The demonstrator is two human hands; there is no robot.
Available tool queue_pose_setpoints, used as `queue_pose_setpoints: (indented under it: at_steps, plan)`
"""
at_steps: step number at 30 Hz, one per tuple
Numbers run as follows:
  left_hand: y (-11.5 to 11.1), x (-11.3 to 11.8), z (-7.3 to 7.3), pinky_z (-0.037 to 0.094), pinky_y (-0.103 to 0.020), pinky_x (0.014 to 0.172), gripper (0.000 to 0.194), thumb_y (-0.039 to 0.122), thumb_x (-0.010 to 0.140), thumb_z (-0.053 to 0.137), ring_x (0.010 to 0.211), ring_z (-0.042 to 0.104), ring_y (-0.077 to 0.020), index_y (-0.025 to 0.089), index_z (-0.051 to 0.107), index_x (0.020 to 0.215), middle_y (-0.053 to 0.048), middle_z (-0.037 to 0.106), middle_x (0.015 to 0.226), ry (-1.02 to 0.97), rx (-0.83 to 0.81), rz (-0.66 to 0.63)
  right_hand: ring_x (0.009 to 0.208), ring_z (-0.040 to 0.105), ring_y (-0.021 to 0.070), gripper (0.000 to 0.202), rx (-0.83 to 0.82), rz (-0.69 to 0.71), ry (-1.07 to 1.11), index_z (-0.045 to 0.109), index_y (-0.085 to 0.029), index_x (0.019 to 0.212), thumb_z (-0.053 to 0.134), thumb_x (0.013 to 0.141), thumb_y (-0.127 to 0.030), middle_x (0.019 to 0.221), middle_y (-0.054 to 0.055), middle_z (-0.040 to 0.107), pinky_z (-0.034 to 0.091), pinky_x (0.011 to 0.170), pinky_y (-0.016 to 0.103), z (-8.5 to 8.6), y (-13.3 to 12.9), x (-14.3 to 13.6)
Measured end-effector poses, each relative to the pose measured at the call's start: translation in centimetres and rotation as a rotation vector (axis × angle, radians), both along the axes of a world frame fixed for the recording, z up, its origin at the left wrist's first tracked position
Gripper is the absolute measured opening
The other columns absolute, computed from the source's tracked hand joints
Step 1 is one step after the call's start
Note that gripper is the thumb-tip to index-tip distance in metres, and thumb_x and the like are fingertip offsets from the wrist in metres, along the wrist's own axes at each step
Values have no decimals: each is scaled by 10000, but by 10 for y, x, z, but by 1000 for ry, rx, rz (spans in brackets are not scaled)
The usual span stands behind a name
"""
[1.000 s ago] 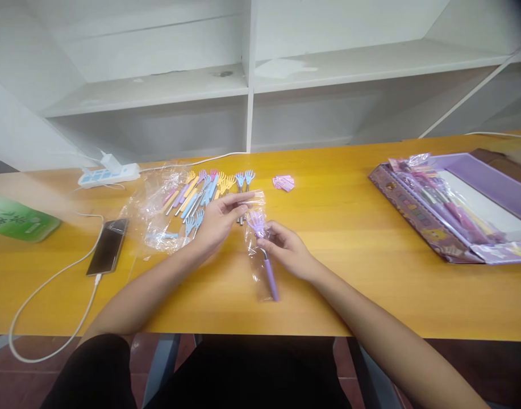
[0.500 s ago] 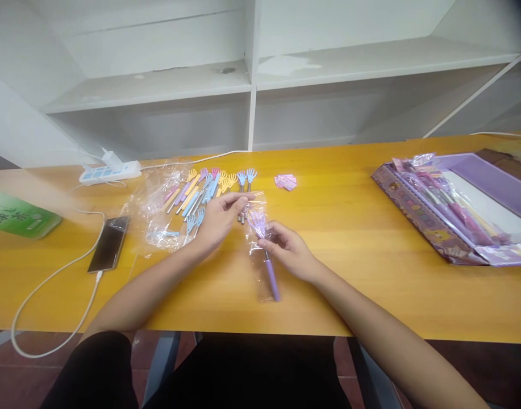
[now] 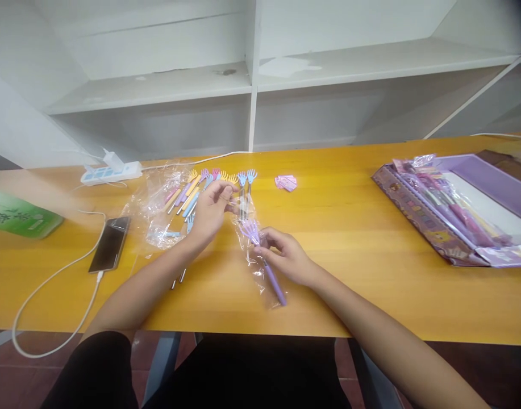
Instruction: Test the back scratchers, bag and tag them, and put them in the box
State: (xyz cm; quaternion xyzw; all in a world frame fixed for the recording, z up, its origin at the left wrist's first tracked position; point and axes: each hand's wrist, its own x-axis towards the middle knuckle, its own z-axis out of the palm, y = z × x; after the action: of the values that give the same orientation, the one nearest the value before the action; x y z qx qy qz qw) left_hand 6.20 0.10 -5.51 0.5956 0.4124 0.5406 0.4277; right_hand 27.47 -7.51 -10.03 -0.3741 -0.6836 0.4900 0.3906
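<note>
A purple back scratcher [image 3: 274, 282] with a hand-shaped head lies inside a clear plastic bag [image 3: 259, 278]. My right hand [image 3: 286, 254] pinches it through the bag just below its head. At the bag's upper end, my left hand [image 3: 212, 207] has thumb and forefinger closed on the clear film. Two blue back scratchers [image 3: 247, 177] lie just beyond, partly behind the film. Left of my left hand, several yellow, purple, pink and blue back scratchers [image 3: 187, 192] lie in a group, some hidden by the hand and forearm.
Loose clear bags [image 3: 158, 196] lie left of the group. Small pink cards [image 3: 286, 182] sit behind my hands. A purple box [image 3: 426, 221] with bagged back scratchers stands right. A phone [image 3: 109, 244], power strip [image 3: 111, 172] and green bottle [image 3: 21, 215] are left.
My left hand has moved left and slightly toward me, drawing the bag's upper end with it. The bagged purple back scratcher now tilts more to the left at its head.
</note>
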Motion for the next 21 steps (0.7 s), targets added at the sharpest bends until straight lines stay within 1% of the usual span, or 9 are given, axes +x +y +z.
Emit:
queue_pose_setpoints:
  at_steps: [2, 4, 5, 7, 9, 12, 15, 18, 21]
  plan:
    - [1, 0, 0, 519, -276, 562, 145, 422, 1005, 644, 641, 552, -110, 283, 653, 1045, -10, 573, 876, -65, 4, -19, 759, 572, 172, 217, 7, 0, 0, 654, -248, 989, 690, 973, -462, 821, -4, 615, 486, 727, 319, 0, 0, 0]
    - [-1, 1, 1, 501, -271, 554, 120, 413, 1016, 630, 618, 545, -104, 308, 632, 1073, 4, 544, 836, -68, 14, -6, 752, 566, 172, 224, 14, -2, -4, 657, -251, 1001, 690, 973, -470, 813, -5, 609, 482, 717, 318, -1, 0, 0]
    - [-2, 2, 1, 495, -271, 558, 119, 418, 1028, 607, 613, 545, -103, 304, 632, 1051, 5, 537, 813, -55, 10, -2, 752, 566, 173, 225, 16, -1, -6, 658, -253, 1008, 689, 974, -472, 818, -3, 613, 480, 715, 318, -1, 0, 0]
    - [-4, 2, 2, 495, -272, 570, 197, 410, 1048, 559, 606, 540, -101, 269, 653, 947, 1, 524, 767, -28, 0, -13, 761, 570, 175, 221, 16, -2, -9, 658, -254, 1018, 687, 976, -468, 836, 1, 622, 481, 720, 322, -1, 0, 1]
    - [-5, 2, 3, 510, -270, 581, 245, 350, 1035, 557, 635, 541, -108, 238, 691, 863, -12, 526, 760, -35, -7, -41, 767, 575, 176, 208, 14, -4, -4, 654, -252, 1021, 684, 978, -454, 844, 2, 625, 480, 728, 325, -2, 0, 1]
    - [-5, 3, 4, 565, -273, 624, 214, 258, 981, 581, 765, 579, -140, 227, 771, 888, -48, 585, 855, -102, -29, -67, 758, 576, 175, 192, 11, -15, 4, 652, -251, 1022, 678, 979, -437, 834, 0, 624, 476, 729, 326, -1, 1, 0]
    - [-7, 4, 4, 618, -303, 724, 269, 288, 999, 547, 916, 630, -170, 238, 811, 992, -85, 650, 1034, -118, -40, -84, 737, 566, 172, 202, 14, -30, 6, 658, -253, 1035, 680, 973, -445, 818, -4, 623, 468, 714, 323, 1, 0, 0]
    - [-8, 5, 6, 626, -335, 863, 223, 314, 972, 639, 1029, 668, -182, 259, 798, 1118, -89, 671, 1218, -28, 22, -89, 746, 572, 176, 218, 19, -26, 19, 660, -254, 1037, 680, 976, -462, 821, -2, 630, 469, 722, 321, 3, -1, 2]
    - [-10, 5, 8, 593, -385, 1009, 283, 292, 905, 755, 1141, 688, -216, 230, 779, 1180, -99, 716, 1282, 61, 44, -114, 841, 610, 196, 280, 29, 10, 36, 667, -251, 1065, 584, 1032, -516, 930, 28, 674, 490, 797, 340, -1, 0, 3]
